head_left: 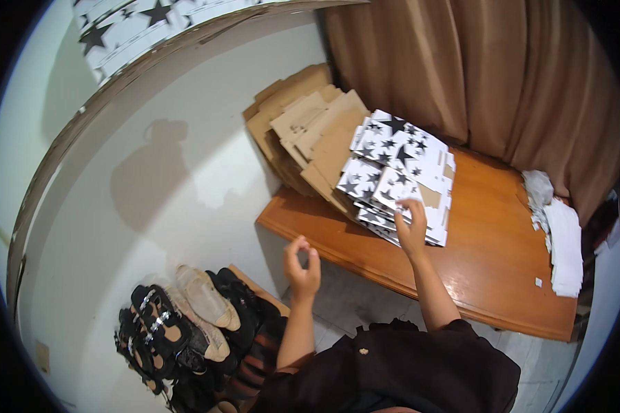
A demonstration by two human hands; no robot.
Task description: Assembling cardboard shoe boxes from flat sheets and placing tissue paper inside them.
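My left hand [302, 270] is raised in front of the table's left edge. Its fingers curve toward the thumb with a gap between them and nothing in it. Over the near edge of a pile of flattened white cardboard boxes with black stars [415, 155] is my right hand [412, 230]. Its thumb and forefinger stand apart beside a small star-printed piece [395, 186] on top of the pile; whether they touch it I cannot tell. Plain brown flattened cardboard [324, 134] leans against the wall, left of the white boxes.
The boxes lie on a brown wooden table [492, 241]. White paper [565, 248] and a crumpled clear plastic bag [537, 186] are at its right end. Several shoes [207, 296] stand low on the left. A brown curtain [489, 69] hangs behind; a shelf edge [151, 58] curves overhead.
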